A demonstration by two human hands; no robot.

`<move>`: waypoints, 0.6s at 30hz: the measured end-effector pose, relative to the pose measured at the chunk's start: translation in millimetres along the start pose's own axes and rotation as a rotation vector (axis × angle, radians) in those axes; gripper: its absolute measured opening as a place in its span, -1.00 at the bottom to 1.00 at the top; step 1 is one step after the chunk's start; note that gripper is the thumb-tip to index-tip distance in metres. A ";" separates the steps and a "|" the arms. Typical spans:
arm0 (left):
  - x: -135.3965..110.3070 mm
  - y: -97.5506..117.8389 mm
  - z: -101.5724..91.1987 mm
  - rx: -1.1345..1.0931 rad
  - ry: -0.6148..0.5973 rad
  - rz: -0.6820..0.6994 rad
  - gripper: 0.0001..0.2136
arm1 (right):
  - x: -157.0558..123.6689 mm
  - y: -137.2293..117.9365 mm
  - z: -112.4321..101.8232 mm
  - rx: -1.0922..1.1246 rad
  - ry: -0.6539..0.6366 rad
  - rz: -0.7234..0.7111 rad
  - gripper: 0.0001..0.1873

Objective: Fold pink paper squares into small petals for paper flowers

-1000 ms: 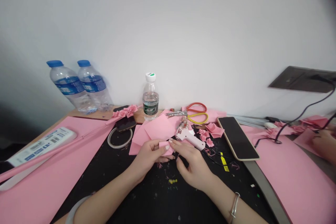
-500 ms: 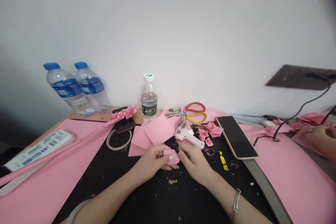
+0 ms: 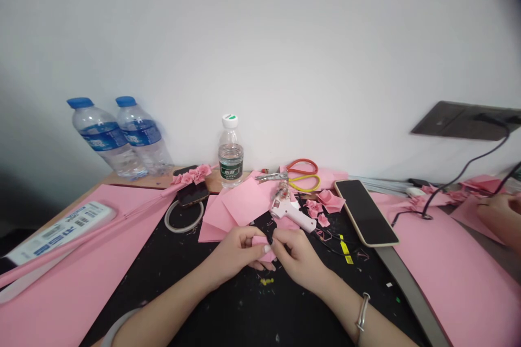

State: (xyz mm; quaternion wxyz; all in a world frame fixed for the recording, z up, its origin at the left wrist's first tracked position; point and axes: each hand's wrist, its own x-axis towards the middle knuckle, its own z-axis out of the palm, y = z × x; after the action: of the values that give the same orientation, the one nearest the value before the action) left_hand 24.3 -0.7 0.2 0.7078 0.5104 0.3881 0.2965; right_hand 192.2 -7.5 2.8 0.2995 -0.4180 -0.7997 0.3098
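- Left hand (image 3: 238, 252): narrow pinch on a small pink paper piece (image 3: 260, 241) at centre (lifted off the black mat (image 3: 228, 309), so both hands can reach it).
- Right hand (image 3: 299, 257): narrow pinch, apparently on the same piece; fingers hide the contact.
- Hot glue gun (image 3: 291, 214): lies at 12 o'clock from the hands, within reach.

The small paper piece (image 3: 259, 241) is pink, the mat (image 3: 134, 303) black with specks, the scissors (image 3: 302, 161) red and yellow, the bottle caps (image 3: 80, 102) blue.

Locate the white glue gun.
In the head view, the glue gun lies on the black mat, just beyond the right hand, between pink sheets and paper roses.
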 end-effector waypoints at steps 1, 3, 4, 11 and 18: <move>-0.2 -0.1 -0.1 -0.004 0.002 0.000 -0.86 | -0.3 -0.1 -0.2 -0.003 -0.004 -0.007 -0.66; -0.9 0.3 -0.3 -0.012 0.001 -0.003 -0.85 | -0.3 0.3 -0.5 -0.004 -0.008 -0.012 -0.66; -1.4 0.8 -0.5 -0.015 -0.001 -0.004 -0.85 | 0.0 0.9 -0.7 0.003 -0.009 -0.006 -0.66; -5.3 4.7 -1.1 -0.057 -0.031 -0.002 -0.80 | 1.2 5.4 -1.4 0.122 -0.017 0.036 -0.68; -1.8 3.1 -1.5 0.056 -0.014 0.047 -0.78 | 3.1 7.4 -4.6 0.150 0.002 0.046 -0.64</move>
State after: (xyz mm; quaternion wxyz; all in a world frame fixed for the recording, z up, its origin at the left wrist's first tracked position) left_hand 22.0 -0.5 3.4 0.6888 0.5408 0.3794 0.2985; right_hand 197.8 -0.4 0.8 0.3237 -0.4128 -0.7642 0.3752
